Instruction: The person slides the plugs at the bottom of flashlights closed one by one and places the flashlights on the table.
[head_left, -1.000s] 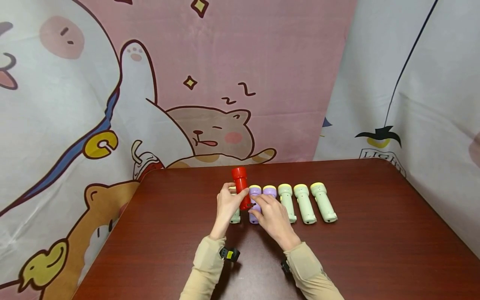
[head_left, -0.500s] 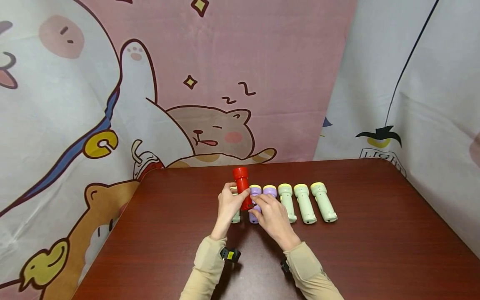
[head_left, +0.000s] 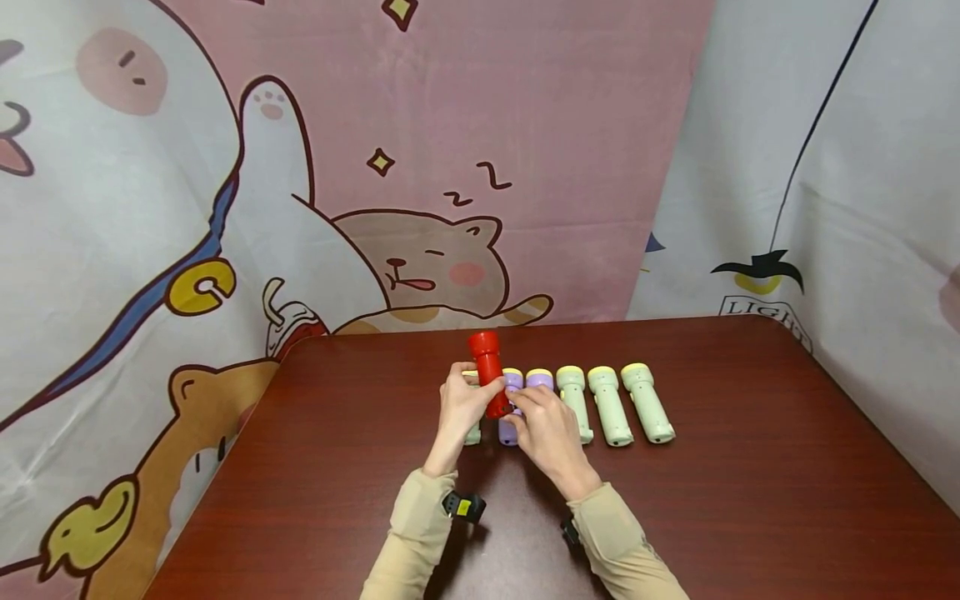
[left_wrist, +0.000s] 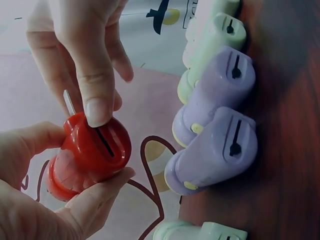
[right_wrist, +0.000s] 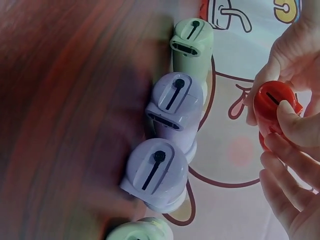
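Observation:
My left hand (head_left: pixel 459 408) holds a red flashlight (head_left: pixel 489 371) above the table, with its wide head up and away from me. The thumb of my right hand (head_left: pixel 553 433) presses on the flashlight's tail end, beside a dark slot, and its other fingers lie around the tail. In the left wrist view, a thin metal prong (left_wrist: pixel 69 102) sticks out of the red tail. Behind the hands lie two purple flashlights (left_wrist: pixel 220 142), partly hidden in the head view. A pale green flashlight (head_left: pixel 472 435) shows only partly behind my left hand.
To the right of the purple ones, pale green flashlights (head_left: pixel 610 408) lie in a row, heads toward the far edge. Everything rests on a dark reddish-brown table (head_left: pixel 750 500). A printed cartoon cloth (head_left: pixel 570 167) hangs behind the table's far edge.
My left hand and the red flashlight have shifted slightly to the right. The right fingertips now sit closer against its tail, covering the small dark part seen there before. The row has not moved.

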